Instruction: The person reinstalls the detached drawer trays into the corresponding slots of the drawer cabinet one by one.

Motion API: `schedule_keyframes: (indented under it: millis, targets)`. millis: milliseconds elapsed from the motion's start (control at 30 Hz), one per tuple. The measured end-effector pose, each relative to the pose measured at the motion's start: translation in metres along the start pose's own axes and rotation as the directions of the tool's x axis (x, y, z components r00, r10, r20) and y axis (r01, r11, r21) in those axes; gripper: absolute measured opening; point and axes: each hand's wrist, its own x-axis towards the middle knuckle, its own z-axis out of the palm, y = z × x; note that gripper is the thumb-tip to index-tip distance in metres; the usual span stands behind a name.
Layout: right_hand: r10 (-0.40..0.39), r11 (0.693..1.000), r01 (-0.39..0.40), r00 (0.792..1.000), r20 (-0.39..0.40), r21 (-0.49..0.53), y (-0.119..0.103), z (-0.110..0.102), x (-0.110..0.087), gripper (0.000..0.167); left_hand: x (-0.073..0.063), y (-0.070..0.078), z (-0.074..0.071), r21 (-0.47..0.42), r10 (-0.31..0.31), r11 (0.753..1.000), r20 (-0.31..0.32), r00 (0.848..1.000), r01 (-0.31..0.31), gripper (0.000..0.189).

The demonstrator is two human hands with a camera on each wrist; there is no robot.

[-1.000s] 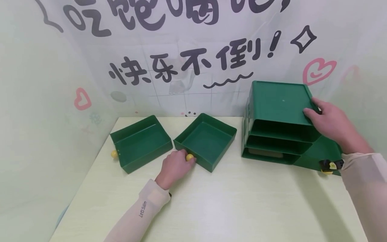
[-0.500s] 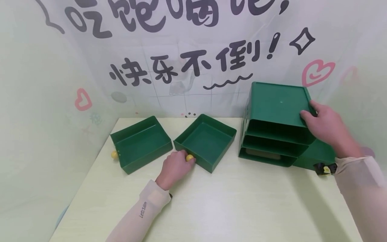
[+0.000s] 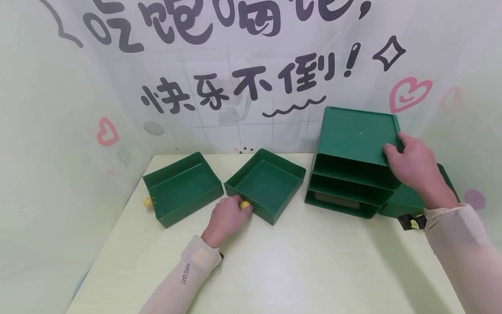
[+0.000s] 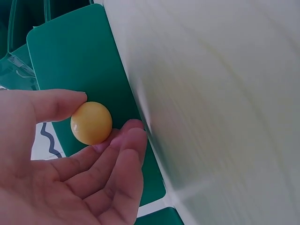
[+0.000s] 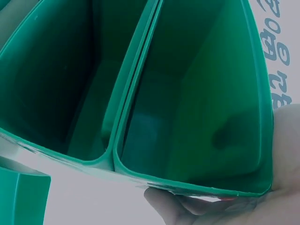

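Note:
My left hand holds the round yellow knob of the middle green drawer, thumb on one side and fingers curled at the other. That drawer lies on the table, its front turned toward the left hand. At the right stands a green drawer cabinet with several bare slots facing front. My right hand grips its upper right edge, thumb on the top panel and the other fingers along the side. Two of the cabinet's slots fill the right wrist view.
Left of the middle drawer lies another green drawer, with its yellow knob pointing left. A third drawer sits right of the cabinet, partly hidden by the right arm. A wall sheet with dark lettering hangs behind the table.
The cabinet has shifted a little left and turned slightly, and the right hand has moved left with it. More of the right-hand drawer's far edge shows. The left hand has kept its place.

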Motion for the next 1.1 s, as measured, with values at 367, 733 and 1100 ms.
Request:
schedule_keyframes:
  millis: [367, 733, 1100]
  targets:
    - [0.021, 1.0, -0.021, 0.999, -0.024, -0.019, -0.014, 0.008, -0.006, 0.076, 0.002, -0.002, -0.003, -0.029, -0.007, 1.0, -0.039, 0.999, 0.006, 0.022]
    - [0.037, 0.999, -0.037, 0.996, -0.086, 0.003, -0.023, 0.017, -0.006, 0.072, 0.001, -0.004, -0.005, -0.059, 0.032, 0.998, -0.111, 0.993, -0.038, 0.021]
    - [0.021, 0.999, -0.022, 0.997, 0.069, 0.025, -0.016, 0.003, -0.006, 0.091, -0.004, -0.005, -0.013, -0.079, 0.062, 0.994, -0.167, 0.984, -0.076, 0.028]
